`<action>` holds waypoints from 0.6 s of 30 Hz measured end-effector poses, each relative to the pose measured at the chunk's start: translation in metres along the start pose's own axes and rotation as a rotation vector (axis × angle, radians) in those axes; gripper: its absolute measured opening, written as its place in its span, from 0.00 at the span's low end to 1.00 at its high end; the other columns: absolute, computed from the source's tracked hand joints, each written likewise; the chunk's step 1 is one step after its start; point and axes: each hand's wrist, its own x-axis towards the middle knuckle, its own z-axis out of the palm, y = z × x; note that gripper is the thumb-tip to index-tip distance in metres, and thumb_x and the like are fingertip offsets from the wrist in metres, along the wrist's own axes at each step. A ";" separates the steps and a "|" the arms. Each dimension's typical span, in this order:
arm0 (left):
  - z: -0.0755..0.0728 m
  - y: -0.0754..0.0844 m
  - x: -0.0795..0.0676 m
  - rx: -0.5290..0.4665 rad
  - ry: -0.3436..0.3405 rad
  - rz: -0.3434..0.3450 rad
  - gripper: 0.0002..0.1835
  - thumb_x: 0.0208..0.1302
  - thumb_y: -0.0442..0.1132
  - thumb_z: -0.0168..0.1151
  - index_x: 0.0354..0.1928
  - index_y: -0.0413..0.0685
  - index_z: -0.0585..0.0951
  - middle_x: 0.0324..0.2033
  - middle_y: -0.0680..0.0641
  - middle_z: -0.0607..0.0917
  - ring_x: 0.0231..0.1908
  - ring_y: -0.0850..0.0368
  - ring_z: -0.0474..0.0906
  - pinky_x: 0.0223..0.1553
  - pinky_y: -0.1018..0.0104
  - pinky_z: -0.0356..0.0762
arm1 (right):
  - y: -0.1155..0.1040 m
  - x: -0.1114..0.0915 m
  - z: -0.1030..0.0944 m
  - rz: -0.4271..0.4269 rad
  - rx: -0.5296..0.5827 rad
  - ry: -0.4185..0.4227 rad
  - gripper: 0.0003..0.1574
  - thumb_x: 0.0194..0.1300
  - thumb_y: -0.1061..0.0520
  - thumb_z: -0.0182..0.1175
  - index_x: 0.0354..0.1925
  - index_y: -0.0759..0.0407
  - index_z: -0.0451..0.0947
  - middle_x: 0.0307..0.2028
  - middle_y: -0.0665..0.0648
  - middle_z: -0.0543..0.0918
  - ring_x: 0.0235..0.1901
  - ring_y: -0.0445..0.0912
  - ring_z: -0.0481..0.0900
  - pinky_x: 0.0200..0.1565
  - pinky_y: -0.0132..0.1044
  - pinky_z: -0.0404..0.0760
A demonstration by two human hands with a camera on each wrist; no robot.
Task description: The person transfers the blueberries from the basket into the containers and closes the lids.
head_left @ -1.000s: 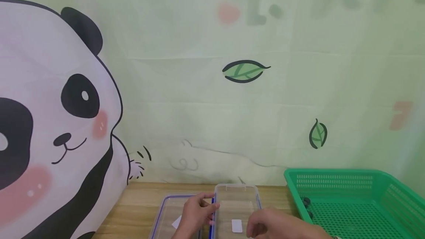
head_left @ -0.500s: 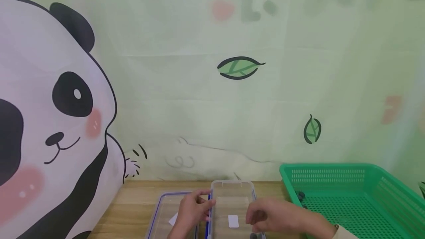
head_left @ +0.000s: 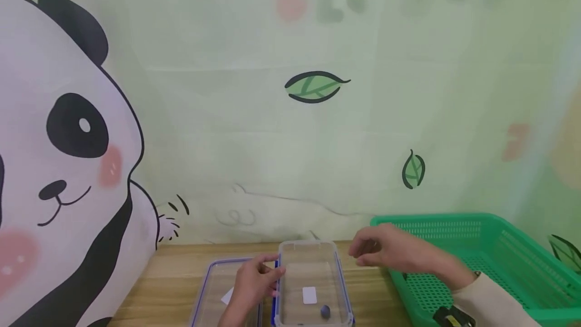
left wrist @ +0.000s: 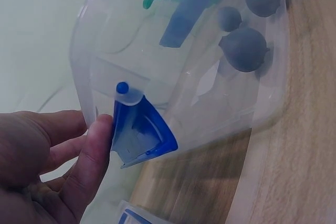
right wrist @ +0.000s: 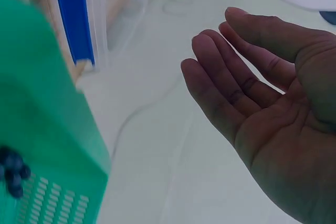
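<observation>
A: Grips?
B: My left hand pinches the clear box; right hand empty, thumb apart from fingers.
A: Dark berry cluster?
B: In green basket, right and below right fingertips. Right's nearer.

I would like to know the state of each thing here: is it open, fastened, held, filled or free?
Clear box: open, upright, partly filled
Left hand: gripping the box's edge
Blue latch: unfastened
Clear lid: off, lying beside the box
Round dark fruits: loose inside the box
Right hand: raised, holding nothing
Green basket: open, a few dark fruits inside
</observation>
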 end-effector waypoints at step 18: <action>-0.001 0.001 -0.001 0.012 0.020 -0.008 0.23 0.67 0.32 0.74 0.62 0.32 0.82 0.29 0.44 0.84 0.23 0.56 0.83 0.25 0.62 0.90 | 0.083 -0.004 -0.048 0.087 -0.124 0.162 0.06 0.73 0.60 0.68 0.45 0.63 0.87 0.43 0.54 0.89 0.45 0.49 0.85 0.47 0.44 0.87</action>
